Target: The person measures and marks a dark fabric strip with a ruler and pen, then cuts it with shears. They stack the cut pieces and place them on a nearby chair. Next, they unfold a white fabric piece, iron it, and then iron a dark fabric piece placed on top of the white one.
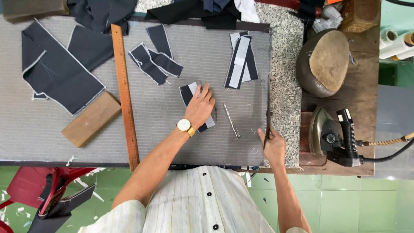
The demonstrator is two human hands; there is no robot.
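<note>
My left hand [200, 105], with a watch on its wrist, lies flat on a small dark fabric piece with a white strip [188, 91] in the middle of the grey striped work mat [181, 142]. My right hand [273, 144] is closed round the handles of long dark scissors [268, 103], whose blades lie along the mat's right edge and point away from me. A small metal tool [231, 121] lies on the mat between my hands.
A long wooden ruler [125, 95] and a wooden block [91, 119] lie at left, beside dark fabric pieces [60, 71]. More dark and white strips [241, 60] lie farther back. An iron [332, 136] and a padded ham [323, 62] sit on the wooden bench at right.
</note>
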